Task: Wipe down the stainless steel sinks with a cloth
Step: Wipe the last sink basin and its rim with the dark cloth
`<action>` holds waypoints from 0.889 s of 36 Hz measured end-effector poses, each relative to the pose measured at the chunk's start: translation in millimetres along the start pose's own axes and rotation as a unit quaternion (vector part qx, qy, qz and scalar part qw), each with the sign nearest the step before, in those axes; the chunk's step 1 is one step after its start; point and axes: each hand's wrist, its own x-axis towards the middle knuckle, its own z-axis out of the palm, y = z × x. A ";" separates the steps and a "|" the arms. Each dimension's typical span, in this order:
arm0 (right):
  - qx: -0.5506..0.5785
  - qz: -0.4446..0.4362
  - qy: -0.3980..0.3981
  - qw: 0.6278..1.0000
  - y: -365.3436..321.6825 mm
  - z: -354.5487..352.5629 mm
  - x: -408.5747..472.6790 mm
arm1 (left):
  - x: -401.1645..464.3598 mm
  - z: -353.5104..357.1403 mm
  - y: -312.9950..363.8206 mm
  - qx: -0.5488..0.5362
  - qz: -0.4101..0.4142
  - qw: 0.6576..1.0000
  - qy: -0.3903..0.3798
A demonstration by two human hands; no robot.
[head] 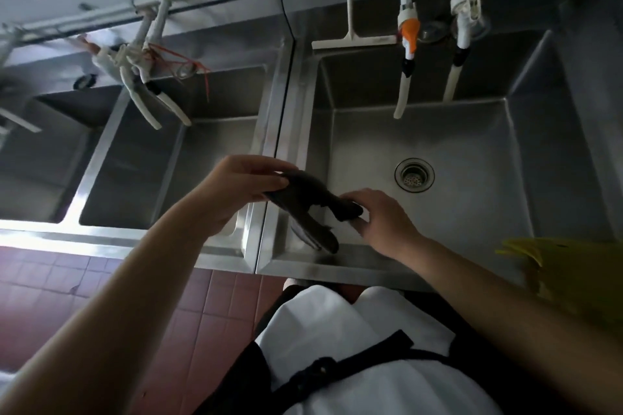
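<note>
Head view: left hand (242, 185) and right hand (377, 216) each pinch one end of dark cloth (313, 202), held in air over front-left corner of right sink (472, 212). Long axis goes upper left to lower right, one flap hanging down twd front rim. I think best is to fold it flat w/ both hands, then press on the steel
</note>
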 end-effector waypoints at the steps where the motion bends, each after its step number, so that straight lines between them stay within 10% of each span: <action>1: 0.024 0.004 0.011 1.000 -0.4 1.4 -3.5 | -0.3 -4.7 -3.7 -0.002 0.003 1.000 -0.010; 10: 0.192 0.147 0.105 0.965 -31.5 -3.5 1.7 | 3.3 -40.5 -26.3 -0.003 0.038 0.994 -0.103; 15: 0.198 0.166 0.222 0.940 -51.8 -1.0 17.4 | 10.4 -60.3 -42.5 0.185 0.088 0.977 -0.052; 32: 0.065 0.154 0.160 0.973 -126.2 47.5 2.1 | -32.0 -146.7 -77.7 0.269 0.195 0.939 -0.091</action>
